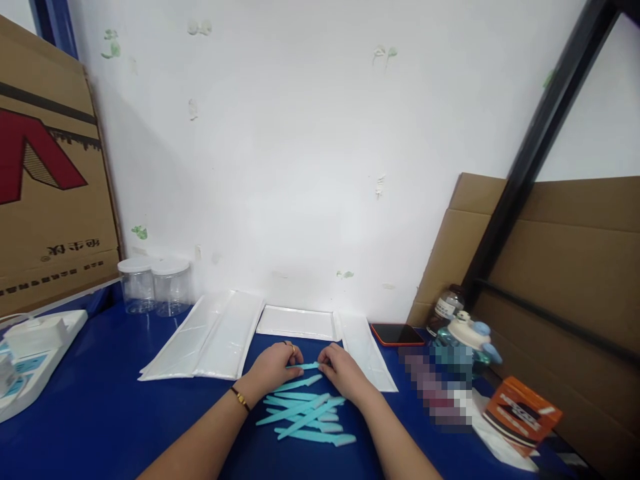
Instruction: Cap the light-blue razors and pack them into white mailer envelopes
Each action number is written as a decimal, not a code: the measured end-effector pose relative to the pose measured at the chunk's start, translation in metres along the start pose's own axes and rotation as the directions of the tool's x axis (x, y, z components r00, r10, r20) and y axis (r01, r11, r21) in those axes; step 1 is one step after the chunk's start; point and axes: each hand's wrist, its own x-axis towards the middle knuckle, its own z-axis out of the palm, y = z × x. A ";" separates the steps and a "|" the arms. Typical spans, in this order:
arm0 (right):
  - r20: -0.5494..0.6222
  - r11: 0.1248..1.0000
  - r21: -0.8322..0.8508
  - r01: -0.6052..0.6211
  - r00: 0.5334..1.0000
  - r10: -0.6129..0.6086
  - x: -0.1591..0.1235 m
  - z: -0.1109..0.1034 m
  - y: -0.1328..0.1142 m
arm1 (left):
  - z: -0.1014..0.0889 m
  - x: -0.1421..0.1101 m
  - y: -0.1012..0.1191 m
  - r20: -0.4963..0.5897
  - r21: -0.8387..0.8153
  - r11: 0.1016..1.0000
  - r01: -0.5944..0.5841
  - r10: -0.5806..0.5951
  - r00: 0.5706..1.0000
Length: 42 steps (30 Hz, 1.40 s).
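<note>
Between my hands, just above the table, is a turquoise eyebrow razor (310, 366) lying sideways. My left hand (275, 365) pinches one end of it, thumb and fingers closed. At the other end, the fingertips of my right hand (341, 371) are closed on it too. Closer to me, a loose pile of similar turquoise razors (305, 417) lies on the blue table, several crossing each other at different angles. A flat white, clear-fronted packet (299, 323) lies just beyond my hands. My fingers partly hide the ends of the held razor.
White plastic sleeves (210, 340) lie left and another sleeve (365, 350) right on the blue table (115, 413). Clear jars (171, 287), a power strip (45, 360), a phone (397, 335), a teal bottle (457, 347) and an orange box (523, 413) stand around the edges.
</note>
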 end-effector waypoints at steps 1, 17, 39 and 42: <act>-0.004 1.000 -0.007 0.002 1.000 -0.002 0.000 0.000 -0.001 | 0.000 0.000 0.001 -0.010 0.022 1.000 -0.013 0.013 1.000; -0.101 0.990 -0.133 -0.046 0.994 0.033 0.002 -0.008 0.004 | 0.001 0.010 -0.004 -0.100 0.207 0.978 -0.005 0.026 0.995; 0.017 0.997 -0.074 0.025 1.000 -0.024 -0.005 -0.014 0.006 | -0.003 0.005 -0.008 0.027 0.047 0.995 -0.085 0.084 0.996; -0.053 0.992 -0.122 -0.013 0.999 0.006 -0.005 -0.016 0.006 | -0.002 0.006 -0.009 -0.054 0.072 0.994 -0.088 0.092 0.994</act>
